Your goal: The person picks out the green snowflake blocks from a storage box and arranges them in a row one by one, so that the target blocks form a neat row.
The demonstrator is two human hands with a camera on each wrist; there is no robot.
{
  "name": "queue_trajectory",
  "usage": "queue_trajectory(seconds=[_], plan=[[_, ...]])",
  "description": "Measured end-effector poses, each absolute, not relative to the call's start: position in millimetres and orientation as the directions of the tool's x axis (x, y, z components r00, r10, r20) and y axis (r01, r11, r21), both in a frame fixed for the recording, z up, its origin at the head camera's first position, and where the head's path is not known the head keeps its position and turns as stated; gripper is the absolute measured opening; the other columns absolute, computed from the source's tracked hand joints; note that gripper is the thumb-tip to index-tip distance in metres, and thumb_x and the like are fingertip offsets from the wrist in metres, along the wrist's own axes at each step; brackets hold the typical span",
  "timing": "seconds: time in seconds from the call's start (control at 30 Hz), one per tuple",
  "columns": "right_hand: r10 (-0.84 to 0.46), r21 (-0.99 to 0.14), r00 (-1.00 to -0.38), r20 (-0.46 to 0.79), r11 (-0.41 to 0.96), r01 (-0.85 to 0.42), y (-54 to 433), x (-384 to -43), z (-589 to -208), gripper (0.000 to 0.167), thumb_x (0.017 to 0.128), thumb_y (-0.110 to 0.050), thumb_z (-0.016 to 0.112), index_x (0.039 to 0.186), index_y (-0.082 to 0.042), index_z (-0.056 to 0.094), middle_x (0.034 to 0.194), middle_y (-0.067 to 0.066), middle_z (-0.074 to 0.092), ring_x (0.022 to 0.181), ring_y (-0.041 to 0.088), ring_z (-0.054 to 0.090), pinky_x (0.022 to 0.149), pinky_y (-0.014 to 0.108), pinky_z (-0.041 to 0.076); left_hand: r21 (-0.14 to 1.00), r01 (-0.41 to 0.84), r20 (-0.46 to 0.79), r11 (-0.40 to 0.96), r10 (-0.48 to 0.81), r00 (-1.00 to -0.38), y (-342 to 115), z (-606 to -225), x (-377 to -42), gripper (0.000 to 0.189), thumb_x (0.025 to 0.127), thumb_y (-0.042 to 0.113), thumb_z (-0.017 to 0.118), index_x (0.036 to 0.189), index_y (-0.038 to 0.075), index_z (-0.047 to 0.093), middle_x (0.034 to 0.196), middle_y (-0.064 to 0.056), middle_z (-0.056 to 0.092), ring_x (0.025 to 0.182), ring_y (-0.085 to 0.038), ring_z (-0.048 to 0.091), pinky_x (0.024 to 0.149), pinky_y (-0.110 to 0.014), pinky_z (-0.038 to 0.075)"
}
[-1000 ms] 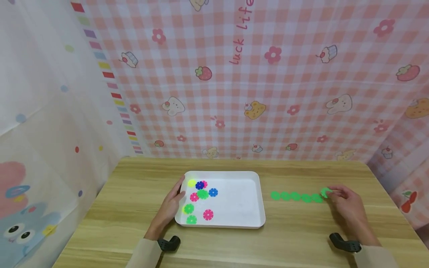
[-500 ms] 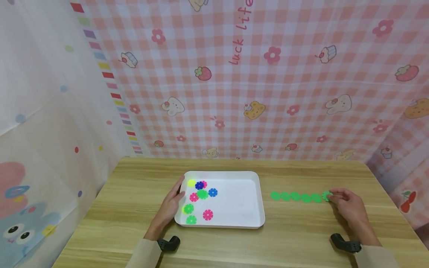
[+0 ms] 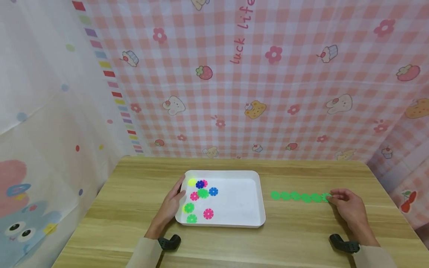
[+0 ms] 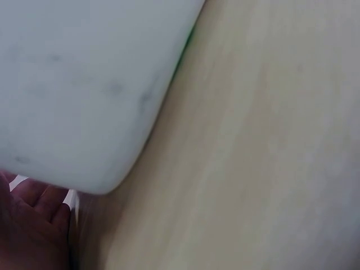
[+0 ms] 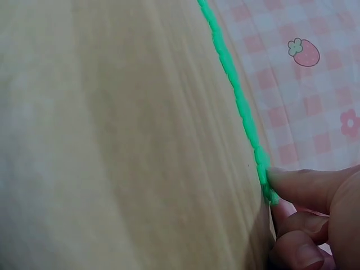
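Note:
Six-slot-style notched plastic discs, all green, form a row of several pieces (image 3: 295, 196) on the table right of the tray. At the row's right end, my right hand (image 3: 349, 206) pinches the last green snowflake disc (image 3: 324, 197) between thumb and fingers. The right wrist view shows the thumb on that end disc (image 5: 264, 173), which meets its neighbour; whether they interlock is hard to tell. My left hand (image 3: 170, 206) holds the left side of the white tray (image 3: 236, 219), thumb at the rim. The left wrist view shows the tray's wall (image 4: 84, 101) and part of that hand.
Inside the tray's left half lie several loose discs, among them a pink one (image 3: 208, 214), a blue one (image 3: 213, 191) and a yellow one (image 3: 192, 182). A wooden table (image 3: 285, 242) carries everything. A checked pink cloth (image 3: 214, 93) hangs behind it.
The right hand has lowered the end disc from a tilted position and brought it against the row's right end. The left hand and the tray have stayed in place.

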State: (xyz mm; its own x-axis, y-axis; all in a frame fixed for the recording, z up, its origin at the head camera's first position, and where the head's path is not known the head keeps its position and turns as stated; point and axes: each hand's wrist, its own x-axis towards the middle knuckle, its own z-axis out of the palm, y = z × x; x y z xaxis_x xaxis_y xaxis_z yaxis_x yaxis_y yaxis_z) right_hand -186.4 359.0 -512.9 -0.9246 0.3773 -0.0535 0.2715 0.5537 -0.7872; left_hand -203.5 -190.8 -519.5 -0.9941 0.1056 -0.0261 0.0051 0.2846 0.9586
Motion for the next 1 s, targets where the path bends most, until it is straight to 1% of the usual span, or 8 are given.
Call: queue_trajectory(seconds=[0.3, 0.53, 0.63, 0.7, 0.83, 0.93, 0.97, 1.0], plan=[[0.395, -0.784, -0.917, -0.051, 0.553, 0.282, 357, -188, -514, 0.034, 0.095, -0.021, 0.066, 0.121, 0.002, 0.062, 0.082, -0.009, 0.061, 0.073, 0.001, 0.049, 0.06, 0.017, 0.041, 0.954, 0.009, -0.026, 0.3, 0.111, -0.994, -192, -519, -205, 0.055, 0.107, 0.014, 0.032, 0.16, 0.022, 0.02, 0.166, -0.001, 0.014, 0.153, -0.022, 0.007, 0.124, -0.046, 0.005], [0.39, -0.798, -0.917, -0.09, 0.523, 0.301, 359, -185, -511, 0.043, 0.096, -0.03, 0.064, 0.125, 0.001, 0.059, 0.085, -0.013, 0.06, 0.076, 0.004, 0.05, 0.062, 0.018, 0.043, 0.958, 0.008, -0.026, 0.287, 0.115, -0.993, -192, -519, -203, 0.054, 0.107, 0.013, 0.032, 0.16, 0.02, 0.021, 0.166, -0.002, 0.014, 0.153, -0.023, 0.007, 0.124, -0.047, 0.005], [0.395, -0.81, -0.914, -0.089, 0.505, 0.298, 356, -184, -505, 0.045, 0.097, -0.034, 0.062, 0.126, 0.0, 0.059, 0.085, -0.014, 0.058, 0.075, 0.005, 0.049, 0.06, 0.02, 0.044, 0.958, 0.008, -0.028, 0.286, 0.12, -0.992, -193, -520, -203, 0.054, 0.107, 0.014, 0.031, 0.16, 0.021, 0.021, 0.167, -0.002, 0.013, 0.153, -0.023, 0.006, 0.124, -0.047, 0.004], [0.39, -0.811, -0.918, -0.076, 0.511, 0.285, 349, -184, -499, 0.047, 0.097, -0.038, 0.06, 0.126, -0.001, 0.06, 0.086, -0.013, 0.057, 0.075, 0.005, 0.049, 0.059, 0.022, 0.043, 0.959, 0.0, -0.036, 0.283, 0.122, -0.992, -193, -519, -203, 0.053, 0.108, 0.014, 0.031, 0.16, 0.02, 0.02, 0.167, -0.001, 0.013, 0.153, -0.022, 0.005, 0.124, -0.046, 0.004], [0.348, -0.807, -0.937, -0.021, 0.548, 0.222, 328, -186, -478, 0.048, 0.097, -0.044, 0.059, 0.122, -0.003, 0.062, 0.092, -0.01, 0.059, 0.082, 0.005, 0.049, 0.061, 0.023, 0.042, 0.961, -0.002, -0.04, 0.275, 0.131, -0.991, -193, -514, -201, 0.053, 0.108, 0.014, 0.029, 0.16, 0.017, 0.019, 0.167, -0.002, 0.012, 0.153, -0.022, 0.004, 0.124, -0.046, 0.003], [0.278, -0.81, -0.96, -0.007, 0.561, 0.169, 311, -188, -462, 0.051, 0.098, -0.049, 0.056, 0.121, -0.004, 0.062, 0.102, -0.005, 0.059, 0.093, 0.01, 0.049, 0.068, 0.027, 0.041, 0.96, 0.01, -0.029, 0.278, 0.138, -0.99, -194, -515, -202, 0.053, 0.108, 0.013, 0.029, 0.16, 0.017, 0.019, 0.167, -0.001, 0.012, 0.153, -0.022, 0.005, 0.124, -0.046, 0.003], [0.255, -0.815, -0.967, -0.009, 0.559, 0.155, 305, -189, -457, 0.052, 0.098, -0.051, 0.055, 0.121, -0.004, 0.062, 0.106, -0.001, 0.059, 0.094, 0.013, 0.05, 0.069, 0.028, 0.042, 0.96, 0.019, -0.021, 0.279, 0.139, -0.99, -195, -519, -204, 0.053, 0.108, 0.014, 0.029, 0.16, 0.019, 0.019, 0.167, 0.0, 0.012, 0.153, -0.021, 0.005, 0.124, -0.046, 0.003], [0.227, -0.823, -0.974, -0.016, 0.55, 0.141, 299, -190, -453, 0.053, 0.097, -0.052, 0.055, 0.122, -0.005, 0.061, 0.107, -0.002, 0.058, 0.096, 0.014, 0.051, 0.071, 0.029, 0.044, 0.96, 0.027, -0.014, 0.279, 0.142, -0.99, -195, -520, -204, 0.053, 0.108, 0.015, 0.029, 0.16, 0.019, 0.02, 0.167, 0.0, 0.013, 0.153, -0.021, 0.005, 0.124, -0.045, 0.003]])
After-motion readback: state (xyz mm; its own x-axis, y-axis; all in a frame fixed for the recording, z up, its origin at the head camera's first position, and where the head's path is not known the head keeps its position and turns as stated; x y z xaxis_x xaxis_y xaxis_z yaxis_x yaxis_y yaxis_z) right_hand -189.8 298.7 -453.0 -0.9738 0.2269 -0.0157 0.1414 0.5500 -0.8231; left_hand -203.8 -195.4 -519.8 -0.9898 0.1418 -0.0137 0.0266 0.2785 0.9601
